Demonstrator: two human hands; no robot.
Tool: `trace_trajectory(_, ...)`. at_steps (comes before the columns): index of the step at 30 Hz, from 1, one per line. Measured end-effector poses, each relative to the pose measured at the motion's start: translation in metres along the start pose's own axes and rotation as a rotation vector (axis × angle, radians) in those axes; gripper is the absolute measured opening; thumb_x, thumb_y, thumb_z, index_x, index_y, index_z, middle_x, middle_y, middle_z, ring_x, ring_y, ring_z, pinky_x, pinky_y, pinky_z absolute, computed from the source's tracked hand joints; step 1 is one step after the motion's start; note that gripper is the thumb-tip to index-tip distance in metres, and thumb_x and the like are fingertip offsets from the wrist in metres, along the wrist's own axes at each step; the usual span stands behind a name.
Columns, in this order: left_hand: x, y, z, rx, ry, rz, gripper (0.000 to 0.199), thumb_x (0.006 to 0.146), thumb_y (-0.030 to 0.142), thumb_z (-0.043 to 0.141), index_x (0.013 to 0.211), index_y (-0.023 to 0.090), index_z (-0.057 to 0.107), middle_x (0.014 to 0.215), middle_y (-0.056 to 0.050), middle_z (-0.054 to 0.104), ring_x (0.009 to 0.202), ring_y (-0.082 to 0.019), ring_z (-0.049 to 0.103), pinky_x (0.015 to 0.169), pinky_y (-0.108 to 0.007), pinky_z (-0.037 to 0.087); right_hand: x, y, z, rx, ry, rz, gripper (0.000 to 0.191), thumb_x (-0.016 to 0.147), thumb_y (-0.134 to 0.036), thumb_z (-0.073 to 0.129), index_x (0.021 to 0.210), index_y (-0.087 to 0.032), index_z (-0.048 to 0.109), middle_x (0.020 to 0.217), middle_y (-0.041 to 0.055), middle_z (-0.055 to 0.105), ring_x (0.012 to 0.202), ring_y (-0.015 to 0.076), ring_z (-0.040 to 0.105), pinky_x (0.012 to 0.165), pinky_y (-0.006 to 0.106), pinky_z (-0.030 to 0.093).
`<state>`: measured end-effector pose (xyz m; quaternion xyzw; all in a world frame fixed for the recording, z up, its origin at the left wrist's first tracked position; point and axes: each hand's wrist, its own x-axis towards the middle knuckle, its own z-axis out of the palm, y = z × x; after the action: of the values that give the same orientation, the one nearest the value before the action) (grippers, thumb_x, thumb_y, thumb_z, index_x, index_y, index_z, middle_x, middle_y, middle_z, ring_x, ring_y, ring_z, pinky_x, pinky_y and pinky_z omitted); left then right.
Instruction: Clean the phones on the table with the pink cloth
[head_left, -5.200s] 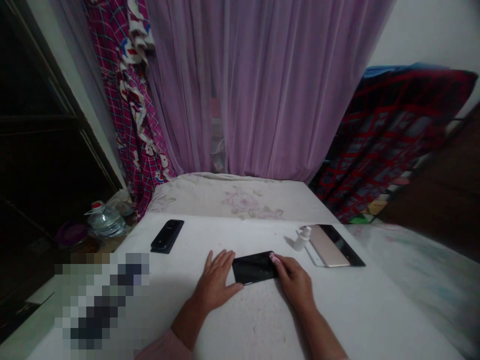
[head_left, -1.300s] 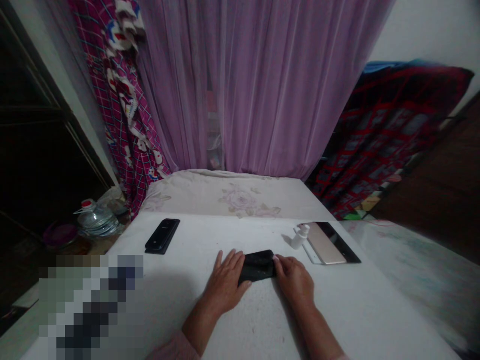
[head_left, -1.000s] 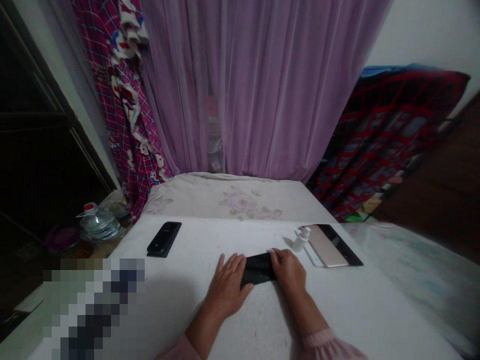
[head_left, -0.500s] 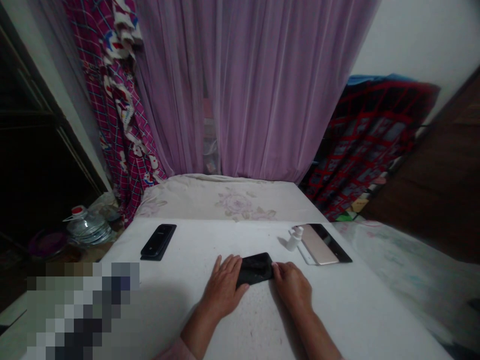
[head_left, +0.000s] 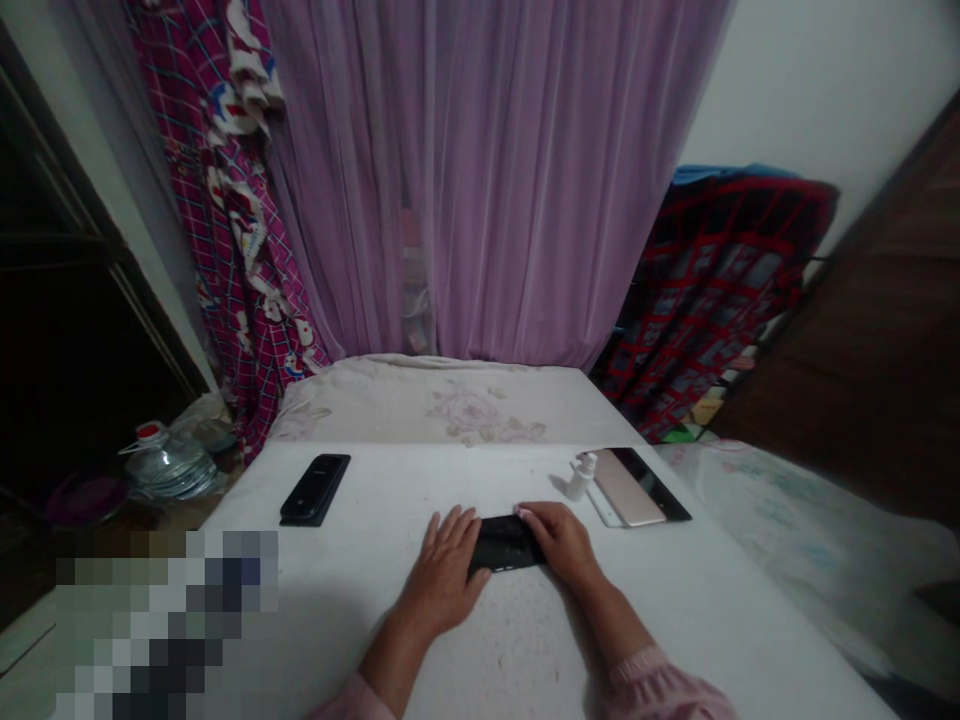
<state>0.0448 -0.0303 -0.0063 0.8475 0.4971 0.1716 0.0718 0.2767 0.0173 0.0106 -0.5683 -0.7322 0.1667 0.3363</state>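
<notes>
A black phone (head_left: 507, 545) lies crosswise on the white table in front of me. My left hand (head_left: 448, 565) steadies its left end, the thumb along the near edge and the fingers over the far side. At the right end, my right hand (head_left: 561, 540) is closed with bent fingers pressed to the far corner. Something small and pale shows at those fingertips, too small to name. Beyond that hand stands a small white bottle (head_left: 580, 476) with a nozzle top. The bottle is near a rose-gold phone (head_left: 626, 485).
White and black flat devices lie beside the rose-gold phone. Farther left, a dark phone (head_left: 316, 486) rests on a dark flat piece. A floral cloth (head_left: 465, 405) covers the surface behind the white table (head_left: 420, 660). Purple curtains (head_left: 517, 180) hang at the back.
My right hand has shifted from the phone's right end to its far right corner, and the pale bit shows at its fingertips. My left hand stays on the phone. The view has turned slightly.
</notes>
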Motion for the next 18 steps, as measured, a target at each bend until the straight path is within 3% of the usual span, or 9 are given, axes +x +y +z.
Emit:
trace_trajectory(5, -0.002, 0.0, -0.002, -0.02, 0.041, -0.045, 0.062, 0.09, 0.027, 0.053, 0.148, 0.019, 0.032, 0.156, -0.012, 0.031, 0.144, -0.031, 0.023, 0.116, -0.057, 0.019, -0.022, -0.003, -0.007, -0.004, 0.023, 0.043, 0.037, 0.091, -0.047, 0.046, 0.096, -0.025, 0.076, 0.099, 0.0059, 0.075, 0.096, 0.0236, 0.067, 0.088, 0.037, 0.05)
trace_trajectory(10, -0.003, 0.0, -0.013, -0.054, -0.052, -0.034, 0.064, 0.086, 0.032, 0.059, 0.145, 0.018, 0.037, 0.153, -0.012, 0.036, 0.141, -0.029, 0.032, 0.117, -0.055, 0.019, -0.044, -0.005, -0.009, 0.05, 0.142, 0.078, 0.043, 0.091, -0.053, 0.044, 0.095, -0.023, 0.075, 0.098, 0.0081, 0.075, 0.094, 0.0237, 0.067, 0.088, 0.036, 0.052)
trace_trajectory(14, -0.002, -0.017, -0.019, -0.077, -0.087, -0.036, 0.067, 0.085, 0.032, 0.061, 0.146, 0.019, 0.036, 0.154, -0.012, 0.033, 0.142, -0.028, 0.03, 0.117, -0.053, 0.022, -0.057, -0.009, -0.012, 0.073, 0.22, 0.092, 0.046, 0.09, -0.056, 0.045, 0.095, -0.022, 0.076, 0.099, 0.009, 0.074, 0.093, 0.0227, 0.068, 0.084, 0.033, 0.054)
trace_trajectory(18, 0.0, -0.036, -0.021, -0.106, -0.102, 0.019, 0.062, 0.088, 0.034, 0.061, 0.144, 0.022, 0.039, 0.148, -0.01, 0.044, 0.14, -0.027, 0.036, 0.116, -0.051, 0.024, -0.065, -0.011, -0.011, 0.033, 0.207, 0.046, 0.041, 0.09, -0.053, 0.047, 0.097, -0.024, 0.076, 0.099, 0.0083, 0.074, 0.093, 0.0223, 0.068, 0.084, 0.033, 0.055)
